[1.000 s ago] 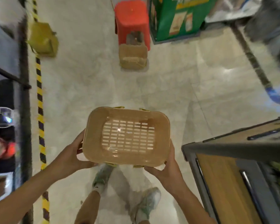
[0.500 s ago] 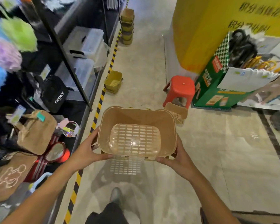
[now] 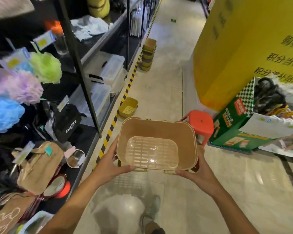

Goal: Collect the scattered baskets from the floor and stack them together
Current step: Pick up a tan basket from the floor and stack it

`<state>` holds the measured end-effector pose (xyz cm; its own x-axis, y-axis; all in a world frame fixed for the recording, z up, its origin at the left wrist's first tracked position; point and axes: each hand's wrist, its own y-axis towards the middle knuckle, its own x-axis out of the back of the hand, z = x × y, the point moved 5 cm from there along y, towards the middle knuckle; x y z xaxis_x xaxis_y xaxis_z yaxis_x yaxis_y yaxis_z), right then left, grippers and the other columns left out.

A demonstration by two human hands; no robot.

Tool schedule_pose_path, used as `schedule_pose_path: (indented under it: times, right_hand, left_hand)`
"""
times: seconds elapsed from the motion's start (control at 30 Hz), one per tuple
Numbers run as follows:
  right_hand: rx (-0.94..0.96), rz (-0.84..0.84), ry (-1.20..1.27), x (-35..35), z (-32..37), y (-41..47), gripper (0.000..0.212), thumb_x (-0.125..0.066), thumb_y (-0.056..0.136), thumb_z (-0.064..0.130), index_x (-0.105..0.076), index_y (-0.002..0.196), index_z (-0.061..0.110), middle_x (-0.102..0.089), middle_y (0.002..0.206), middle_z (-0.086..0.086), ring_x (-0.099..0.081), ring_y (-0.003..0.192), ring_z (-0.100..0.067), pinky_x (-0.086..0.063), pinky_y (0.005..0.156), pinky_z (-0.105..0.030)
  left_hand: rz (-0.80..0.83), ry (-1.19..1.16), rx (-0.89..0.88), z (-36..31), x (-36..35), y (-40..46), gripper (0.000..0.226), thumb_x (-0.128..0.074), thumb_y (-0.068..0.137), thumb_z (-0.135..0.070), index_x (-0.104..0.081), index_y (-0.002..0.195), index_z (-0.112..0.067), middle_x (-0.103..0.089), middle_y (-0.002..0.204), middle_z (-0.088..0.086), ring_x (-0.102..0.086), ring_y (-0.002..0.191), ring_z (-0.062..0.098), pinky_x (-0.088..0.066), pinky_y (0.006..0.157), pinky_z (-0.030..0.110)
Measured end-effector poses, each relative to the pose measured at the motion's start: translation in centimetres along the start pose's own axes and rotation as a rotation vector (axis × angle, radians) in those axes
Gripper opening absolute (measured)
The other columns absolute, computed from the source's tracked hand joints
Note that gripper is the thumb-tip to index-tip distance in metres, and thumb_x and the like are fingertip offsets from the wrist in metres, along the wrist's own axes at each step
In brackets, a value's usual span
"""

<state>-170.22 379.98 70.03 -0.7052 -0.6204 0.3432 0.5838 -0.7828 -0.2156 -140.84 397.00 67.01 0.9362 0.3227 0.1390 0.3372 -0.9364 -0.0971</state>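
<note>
shop aisle with a pale glossy tile floor [image 3: 159, 92] running up the middle of the frame, black shelving [image 3: 85, 78] down the left side and a big yellow pillar [image 3: 240, 48] at the upper right.

nearest to you, at the bottom centre, one shoe [image 3: 151, 210] is on the tiles. just above that, your left hand [image 3: 108, 164] and right hand [image 3: 200, 174] are both wrapped round the near rim of a tan basket [image 3: 156, 144], one at each corner, fingers curled under and thumbs on the edge. it's held off the floor in the middle of the frame, open side facing you, so you can see its slotted bottom.

lower left, the shelf has canvas bags [image 3: 39, 166] and a round mirror [image 3: 57, 186], and higher up some fluffy bath sponges [image 3: 24, 88] in blue, purple and green.

beyond the held basket, a yellow-green basket [image 3: 128, 108] sits on the floor right beside the black-and-yellow hazard tape [image 3: 118, 108] along the shelf foot. to the right of centre there's a red stool [image 3: 200, 124], and next to it a green cardboard box [image 3: 240, 125] at the right edge.

farthest up the aisle, upper centre, a stack of baskets [image 3: 148, 54] stands on the floor near the tape line.
</note>
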Motion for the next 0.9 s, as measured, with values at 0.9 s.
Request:
schedule_pose_path:
  times: [0.9]
  right_hand:
    - [0.087, 0.072, 0.047, 20.2, 6.1, 56.8, 0.125, -0.099, 0.064, 0.032, -0.016, 0.157, 0.048, -0.049, 0.147, 0.027, -0.049, 0.135, 0.002, -0.045, 0.113, -0.037]
  left_hand:
    - [-0.04, 0.13, -0.042, -7.9, 1.1, 58.6, 0.127, -0.097, 0.069, -0.029, -0.009, 0.158, -0.051, -0.038, 0.158, -0.023, -0.044, 0.142, 0.004, -0.041, 0.115, 0.044]
